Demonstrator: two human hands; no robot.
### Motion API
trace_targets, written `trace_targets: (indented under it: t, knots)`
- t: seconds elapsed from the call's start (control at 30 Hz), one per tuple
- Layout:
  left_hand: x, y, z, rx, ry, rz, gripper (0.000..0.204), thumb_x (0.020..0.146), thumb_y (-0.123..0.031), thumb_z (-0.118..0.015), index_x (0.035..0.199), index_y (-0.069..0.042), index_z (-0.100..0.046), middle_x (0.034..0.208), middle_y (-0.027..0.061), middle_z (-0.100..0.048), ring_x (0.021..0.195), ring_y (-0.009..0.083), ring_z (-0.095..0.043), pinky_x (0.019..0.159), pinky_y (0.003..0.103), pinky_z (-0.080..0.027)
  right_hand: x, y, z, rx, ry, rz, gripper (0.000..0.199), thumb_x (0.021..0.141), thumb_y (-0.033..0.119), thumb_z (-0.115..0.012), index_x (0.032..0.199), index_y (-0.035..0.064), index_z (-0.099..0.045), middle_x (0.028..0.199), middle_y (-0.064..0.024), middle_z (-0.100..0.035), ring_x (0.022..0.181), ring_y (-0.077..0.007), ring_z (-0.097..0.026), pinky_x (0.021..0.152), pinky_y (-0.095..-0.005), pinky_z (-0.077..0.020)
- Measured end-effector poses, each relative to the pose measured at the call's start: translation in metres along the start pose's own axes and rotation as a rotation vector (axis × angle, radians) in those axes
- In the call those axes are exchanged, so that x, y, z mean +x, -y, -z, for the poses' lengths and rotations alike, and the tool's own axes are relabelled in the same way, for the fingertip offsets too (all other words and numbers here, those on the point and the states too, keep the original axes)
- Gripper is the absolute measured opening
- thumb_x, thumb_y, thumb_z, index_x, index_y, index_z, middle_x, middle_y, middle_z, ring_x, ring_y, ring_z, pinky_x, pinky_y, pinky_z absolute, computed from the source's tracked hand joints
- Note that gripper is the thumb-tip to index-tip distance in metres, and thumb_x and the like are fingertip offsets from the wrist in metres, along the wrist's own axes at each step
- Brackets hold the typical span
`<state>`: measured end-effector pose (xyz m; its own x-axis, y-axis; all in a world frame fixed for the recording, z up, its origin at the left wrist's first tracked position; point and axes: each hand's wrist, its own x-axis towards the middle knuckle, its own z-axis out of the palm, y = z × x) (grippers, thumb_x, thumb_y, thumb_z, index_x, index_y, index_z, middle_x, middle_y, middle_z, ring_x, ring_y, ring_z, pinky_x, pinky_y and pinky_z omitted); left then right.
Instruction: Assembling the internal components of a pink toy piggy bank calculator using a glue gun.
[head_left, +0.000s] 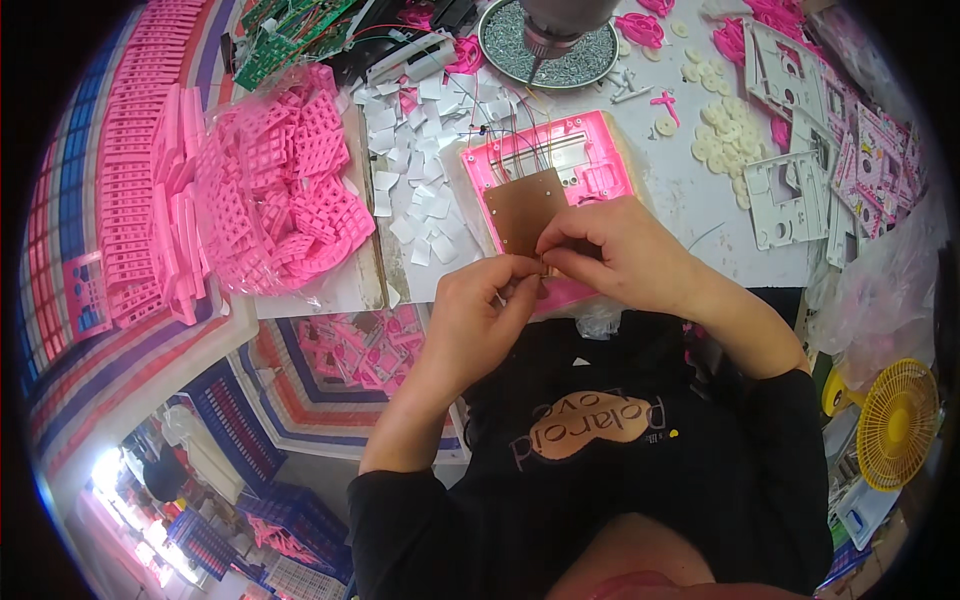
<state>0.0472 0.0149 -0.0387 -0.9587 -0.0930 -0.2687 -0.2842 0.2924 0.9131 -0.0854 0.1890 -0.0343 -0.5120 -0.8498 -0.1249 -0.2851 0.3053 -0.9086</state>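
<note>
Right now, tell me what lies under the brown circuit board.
The brown circuit board sits on a pink plastic housing, thin wires running off its top edge. Both hands, left hand and right hand, cover its lower edge.

- This is a small assembly workshop, a production-line station for plastic electronic goods.
- The white counter (700, 200) is crowded with batches of identical parts: a bag of pink plastic grids (285, 180) at the left, and stacked pink frames (135, 200) further left.
- Loose white paper slips (415, 190) lie in a heap at the middle.
- Cream round buttons (715, 130) and grey moulded panels (790, 190) lie to the right.
- Green circuit boards (285, 35) sit at the far left.
- A round tray of tiny screws (555, 50) stands at the far middle, under a hanging powered screwdriver (550, 30).
- A pink housing (560, 170) with thin wires and a brown board (525, 210) lies at the centre.
- Blue crates (290, 515) stand on the floor, near left.
</note>
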Motion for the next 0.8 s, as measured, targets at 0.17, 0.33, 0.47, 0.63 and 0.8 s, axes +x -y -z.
trace_targets:
  t: [0.17, 0.33, 0.47, 0.63, 0.8]
  knots:
    - [0.002, 0.003, 0.001, -0.08, 0.006, 0.003, 0.008, 0.096, -0.002, -0.065, 0.1, 0.003, -0.07, 0.081, 0.0025, -0.072, 0.067, 0.0037, -0.06, 0.059, 0.021, -0.048, 0.0, 0.003, 0.0, 0.082, 0.003, -0.034, 0.011, 0.089, 0.012, -0.07, 0.094, 0.002, -0.071, 0.079, -0.0141, -0.071, 0.071, -0.0282, -0.07, 0.065, -0.037, -0.0544]
    - [0.003, -0.002, 0.0, -0.044, 0.006, 0.042, 0.008, 0.094, -0.003, -0.067, 0.099, 0.003, -0.07, 0.082, 0.0041, -0.072, 0.068, 0.0042, -0.06, 0.06, 0.021, -0.047, -0.002, -0.005, -0.002, 0.09, 0.0, 0.055, 0.011, 0.089, 0.011, -0.07, 0.093, 0.0012, -0.07, 0.078, -0.0135, -0.071, 0.067, -0.0256, -0.069, 0.063, -0.0342, -0.0531]
    - [0.0, -0.001, 0.005, -0.321, 0.06, 0.203, 0.012, 0.091, -0.005, -0.07, 0.101, 0.0, -0.072, 0.08, 0.0069, -0.071, 0.067, 0.0066, -0.061, 0.061, 0.024, -0.049, -0.004, -0.005, 0.002, 0.173, 0.01, 0.028, 0.011, 0.089, 0.011, -0.07, 0.093, 0.0007, -0.07, 0.076, -0.0116, -0.071, 0.066, -0.0211, -0.068, 0.062, -0.0313, -0.0519]
    - [-0.001, 0.002, -0.001, -0.184, -0.041, 0.063, 0.008, 0.09, -0.002, -0.07, 0.098, 0.001, -0.07, 0.08, 0.0012, -0.069, 0.067, 0.0043, -0.059, 0.059, 0.021, -0.046, -0.005, -0.004, 0.007, 0.218, 0.021, -0.074, 0.011, 0.09, 0.011, -0.069, 0.094, 0.0006, -0.07, 0.075, -0.01, -0.07, 0.066, -0.0173, -0.068, 0.062, -0.0301, -0.0519]
    - [0.004, -0.01, -0.009, 0.125, -0.124, -0.052, 0.011, 0.082, -0.004, -0.074, 0.092, -0.002, -0.069, 0.075, 0.0061, -0.068, 0.058, 0.0125, -0.061, 0.058, 0.027, -0.049, -0.005, -0.006, 0.004, 0.176, -0.011, -0.021, 0.011, 0.09, 0.011, -0.069, 0.094, 0.0007, -0.07, 0.076, -0.0106, -0.07, 0.066, -0.0183, -0.068, 0.062, -0.0303, -0.0524]
